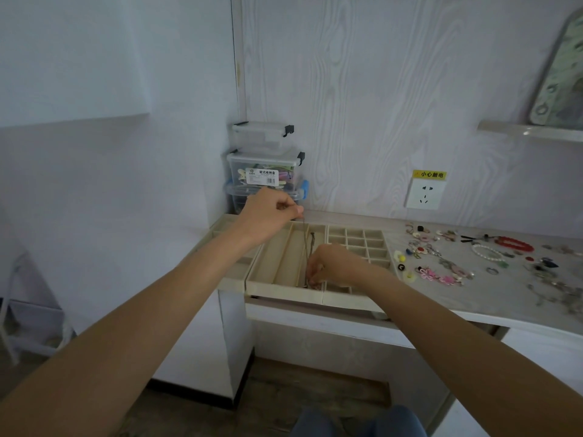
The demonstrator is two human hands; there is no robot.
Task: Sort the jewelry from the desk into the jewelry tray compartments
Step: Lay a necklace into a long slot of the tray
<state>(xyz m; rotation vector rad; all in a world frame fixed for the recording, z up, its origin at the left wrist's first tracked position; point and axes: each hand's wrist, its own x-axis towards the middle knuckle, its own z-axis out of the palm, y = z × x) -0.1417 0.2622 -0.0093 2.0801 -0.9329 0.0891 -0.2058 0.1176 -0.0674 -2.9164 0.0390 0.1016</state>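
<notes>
head cam | looks forward and down | near desk (441, 298) | single view

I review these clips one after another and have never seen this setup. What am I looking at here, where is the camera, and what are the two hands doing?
There is no machine: a person works with bare hands, filmed by one wide-angle camera worn on the head, looking forward and down. The left hand is raised and pinches the top end of a thin necklace chain. The right hand pinches its lower end, down in a long slot of the beige jewelry tray. The chain runs taut between them. The tray lies on a pale desk and also has a grid of small square slots. To its right, loose jewelry is spread out, including a red bead bracelet and a pearl bracelet. Clear storage boxes are stacked in the corner.
</notes>
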